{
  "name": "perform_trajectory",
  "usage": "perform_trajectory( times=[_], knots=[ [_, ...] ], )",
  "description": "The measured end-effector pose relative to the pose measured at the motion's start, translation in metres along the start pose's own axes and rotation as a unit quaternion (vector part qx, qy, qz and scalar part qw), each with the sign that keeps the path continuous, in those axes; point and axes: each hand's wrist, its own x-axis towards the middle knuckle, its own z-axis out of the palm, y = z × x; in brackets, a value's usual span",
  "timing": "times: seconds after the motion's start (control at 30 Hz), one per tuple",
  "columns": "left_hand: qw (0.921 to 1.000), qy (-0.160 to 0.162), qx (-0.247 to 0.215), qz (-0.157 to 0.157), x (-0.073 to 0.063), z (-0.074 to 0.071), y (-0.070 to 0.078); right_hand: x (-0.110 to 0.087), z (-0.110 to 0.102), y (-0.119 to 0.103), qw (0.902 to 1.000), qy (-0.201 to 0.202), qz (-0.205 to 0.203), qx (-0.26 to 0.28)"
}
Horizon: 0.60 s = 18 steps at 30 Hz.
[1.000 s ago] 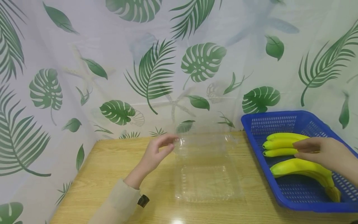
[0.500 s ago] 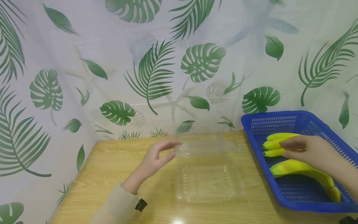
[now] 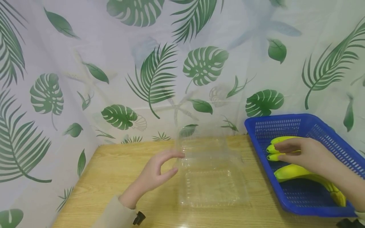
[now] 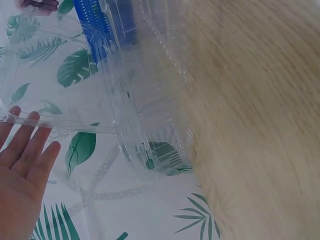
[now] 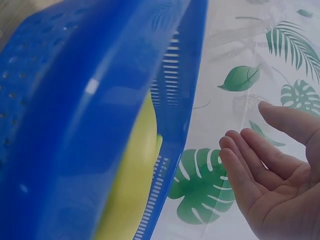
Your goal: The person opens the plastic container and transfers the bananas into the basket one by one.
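A clear plastic clamshell box (image 3: 211, 186) lies on the table with its lid (image 3: 202, 142) raised at the back. My left hand (image 3: 152, 172) is at the lid's left side, index fingertip right at the edge and thumb spread apart. In the left wrist view, the fingers (image 4: 37, 155) of that hand reach up to the lid's edge, nearly straight. Over the blue basket (image 3: 265, 171) hovers my right hand (image 3: 308, 153), fingers loosely bent and nothing between them. Below and beyond it are several yellow bananas (image 3: 293, 172), partly covered by the hand in the head view.
The basket stands on the right of the wood-grain table (image 3: 119, 167), its rim (image 3: 280, 196) raised around the bananas. A leaf-print cloth (image 3: 159, 76) hangs behind the table and along its left side.
My right hand has moved left over the basket. The left hand has come slightly lower and nearer, its thumb and fingers wider apart, and the lid's position has shifted a little.
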Motion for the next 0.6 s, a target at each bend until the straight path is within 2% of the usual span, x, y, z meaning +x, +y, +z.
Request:
perform_trajectory(
  times=[0.37, 0.6],
  knots=[
    [0.9989, -0.008, 0.045, 0.010, -0.025, 0.002, 0.004, 0.006, 0.010, -0.019, 0.9987, 0.008, -0.026, 0.043],
    [0.9981, -0.009, 0.060, 0.009, -0.032, 0.004, 0.005, 0.008, 0.014, -0.024, 0.9979, 0.003, -0.022, 0.060]
  ],
)
